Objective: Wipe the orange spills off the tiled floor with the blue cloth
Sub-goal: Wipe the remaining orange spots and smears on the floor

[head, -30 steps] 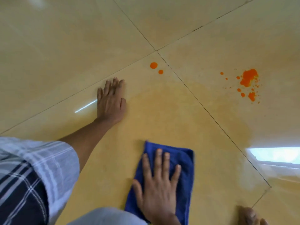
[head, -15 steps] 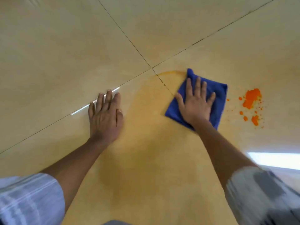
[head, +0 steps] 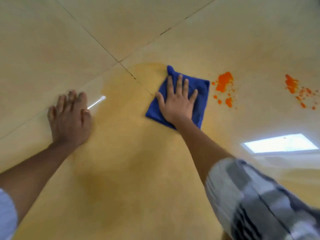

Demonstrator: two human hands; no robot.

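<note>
I am kneeling over a glossy beige tiled floor (head: 52,49), looking down at both of my bare arms. My right hand (head: 177,103) is lying flat on a folded blue cloth (head: 200,94), fingers straight and spread, pressing it against the tile. The cloth is sitting just right of a dark grout line, at the far edge of a wide, pale orange smear (head: 121,135) that is covering the tile between my arms. Just to the cloth's right, not touching it, a bright orange spill (head: 224,82) is lying in blotches and small drops. A second orange splatter (head: 292,85) is lying farther right, well apart. My left hand (head: 70,118) is resting palm down on the floor, fingers straight and close together, holding nothing. A checked sleeve (head: 259,201) is covering my right upper arm.
</note>
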